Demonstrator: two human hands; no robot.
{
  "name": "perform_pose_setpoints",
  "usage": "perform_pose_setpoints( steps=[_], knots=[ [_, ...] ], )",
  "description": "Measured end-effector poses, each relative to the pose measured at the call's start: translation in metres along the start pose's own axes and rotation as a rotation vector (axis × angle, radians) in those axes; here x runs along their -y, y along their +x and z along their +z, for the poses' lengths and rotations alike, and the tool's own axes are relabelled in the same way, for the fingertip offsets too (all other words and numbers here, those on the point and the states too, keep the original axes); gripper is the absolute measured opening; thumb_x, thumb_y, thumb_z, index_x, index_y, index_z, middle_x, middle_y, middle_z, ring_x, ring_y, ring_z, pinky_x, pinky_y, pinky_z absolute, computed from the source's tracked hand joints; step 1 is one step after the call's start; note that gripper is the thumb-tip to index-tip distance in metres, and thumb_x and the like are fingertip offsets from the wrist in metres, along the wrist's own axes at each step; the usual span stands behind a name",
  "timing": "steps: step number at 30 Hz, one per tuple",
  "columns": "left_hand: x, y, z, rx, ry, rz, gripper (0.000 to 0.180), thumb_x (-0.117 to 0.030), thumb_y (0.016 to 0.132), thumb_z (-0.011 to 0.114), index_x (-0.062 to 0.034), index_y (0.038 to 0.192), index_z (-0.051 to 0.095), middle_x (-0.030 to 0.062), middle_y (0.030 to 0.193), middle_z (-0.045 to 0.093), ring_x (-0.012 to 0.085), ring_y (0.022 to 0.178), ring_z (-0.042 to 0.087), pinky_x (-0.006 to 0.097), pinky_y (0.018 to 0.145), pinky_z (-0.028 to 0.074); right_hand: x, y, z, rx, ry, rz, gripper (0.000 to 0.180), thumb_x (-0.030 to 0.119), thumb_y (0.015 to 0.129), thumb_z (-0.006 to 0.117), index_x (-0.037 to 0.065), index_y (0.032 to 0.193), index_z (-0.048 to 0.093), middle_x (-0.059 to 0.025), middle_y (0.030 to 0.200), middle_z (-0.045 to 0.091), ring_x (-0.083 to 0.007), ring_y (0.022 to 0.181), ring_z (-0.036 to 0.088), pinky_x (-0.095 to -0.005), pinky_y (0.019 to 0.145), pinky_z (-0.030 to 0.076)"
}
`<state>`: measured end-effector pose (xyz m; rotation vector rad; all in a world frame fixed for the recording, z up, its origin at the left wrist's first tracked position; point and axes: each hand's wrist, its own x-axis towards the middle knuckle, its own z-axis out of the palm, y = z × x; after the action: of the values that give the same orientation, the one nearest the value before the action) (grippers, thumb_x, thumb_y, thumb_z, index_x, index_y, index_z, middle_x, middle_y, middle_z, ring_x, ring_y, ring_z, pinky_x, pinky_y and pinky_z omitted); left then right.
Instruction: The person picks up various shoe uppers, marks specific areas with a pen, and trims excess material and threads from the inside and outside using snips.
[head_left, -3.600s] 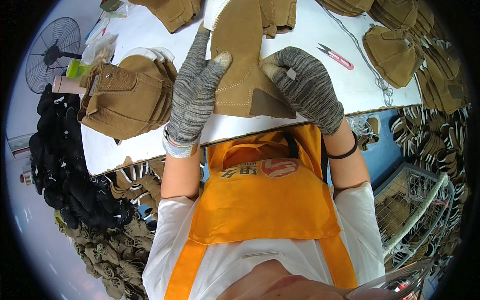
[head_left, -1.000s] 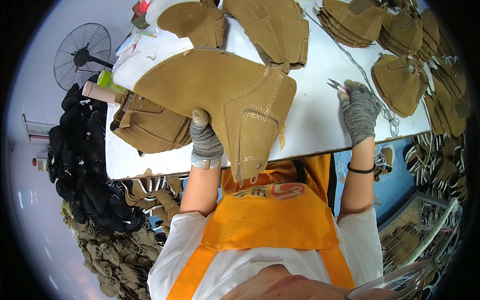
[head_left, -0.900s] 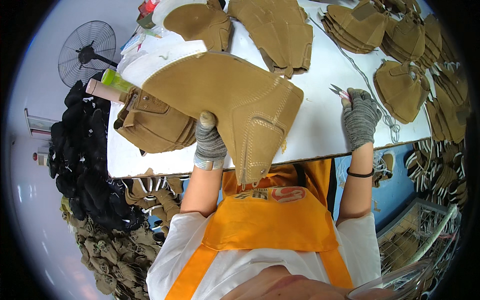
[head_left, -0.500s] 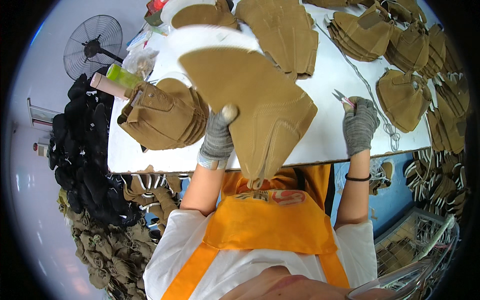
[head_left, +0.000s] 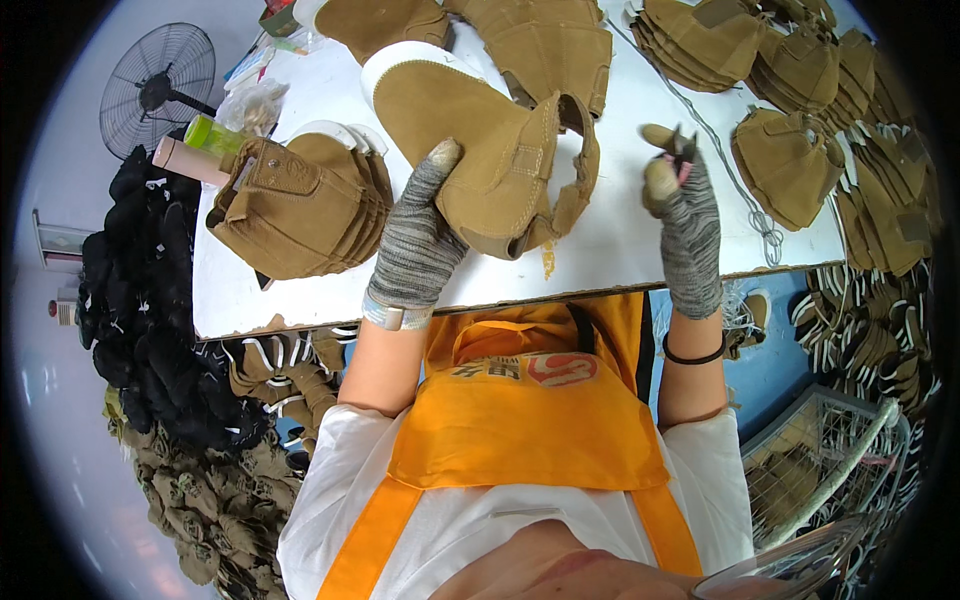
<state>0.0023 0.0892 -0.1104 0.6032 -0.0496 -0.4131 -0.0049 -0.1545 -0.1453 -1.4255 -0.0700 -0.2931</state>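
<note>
A brown suede boot upper [head_left: 470,150] with a white toe edge is tilted above the table, its collar opening facing right. My left hand [head_left: 412,235], in a grey knitted glove with bare-looking tan fingertips, is closed round its lower left side, thumb on top. To the right and apart from the upper, my right hand [head_left: 690,230], gloved alike, is closed on small thread snips [head_left: 684,152] with dark blades and a pink part. A stack of similar uppers [head_left: 300,215] stands left of my left hand.
More uppers lie at the far side [head_left: 550,55] and right [head_left: 785,165] of the white table [head_left: 610,245]. A grey cord [head_left: 735,175] runs along the right. A pink bottle [head_left: 190,160], green cup [head_left: 212,135] and fan [head_left: 155,92] are left; a wire basket [head_left: 815,450] stands lower right.
The upper in my left hand has turned from flat side view to show its collar opening. My right hand has lifted from the tabletop, and the snips now point upward.
</note>
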Motion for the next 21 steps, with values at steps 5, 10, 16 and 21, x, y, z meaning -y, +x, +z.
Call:
perform_pose_setpoints(
  steps=[5,10,16,21],
  knots=[
    [0.005,-0.001,-0.005,-0.042,0.085,0.021,0.053,-0.024,0.094,0.059,0.0009,0.136,0.039,0.0202,0.132,0.052,0.0314,0.118,0.055,0.044,0.100,0.049,0.019,0.001,0.023,0.186,-0.004,-0.023,0.054,0.030,0.084,0.074,0.004,0.128,0.056,0.0011,0.091,0.056,-0.0083,0.083,0.052,-0.0228,0.078,0.045],
    [0.007,-0.007,-0.019,-0.168,0.223,0.177,0.056,-0.023,0.091,0.061,-0.0009,0.138,0.039,0.0160,0.131,0.053,0.0283,0.119,0.053,0.041,0.103,0.044,0.010,0.003,0.023,0.132,0.040,0.093,0.042,0.027,0.086,0.070,0.004,0.119,0.058,0.0034,0.083,0.055,-0.0066,0.072,0.050,-0.0213,0.066,0.045],
    [0.008,-0.005,-0.017,-0.229,0.440,0.489,0.052,-0.022,0.090,0.062,-0.0025,0.134,0.045,0.0130,0.129,0.054,0.0262,0.118,0.054,0.040,0.104,0.043,-0.026,-0.007,0.003,0.294,0.451,0.214,0.033,0.028,0.088,0.070,0.006,0.107,0.057,0.0033,0.083,0.055,-0.0069,0.064,0.048,-0.0234,0.060,0.047],
    [0.010,-0.008,-0.005,-0.264,0.393,0.547,0.052,-0.024,0.090,0.063,-0.0032,0.134,0.045,0.0125,0.130,0.053,0.0258,0.117,0.054,0.040,0.103,0.043,0.017,-0.018,0.022,0.200,0.141,0.244,0.037,0.033,0.086,0.071,0.006,0.107,0.057,-0.0001,0.086,0.058,-0.0075,0.068,0.052,-0.0217,0.061,0.045]
  ],
)
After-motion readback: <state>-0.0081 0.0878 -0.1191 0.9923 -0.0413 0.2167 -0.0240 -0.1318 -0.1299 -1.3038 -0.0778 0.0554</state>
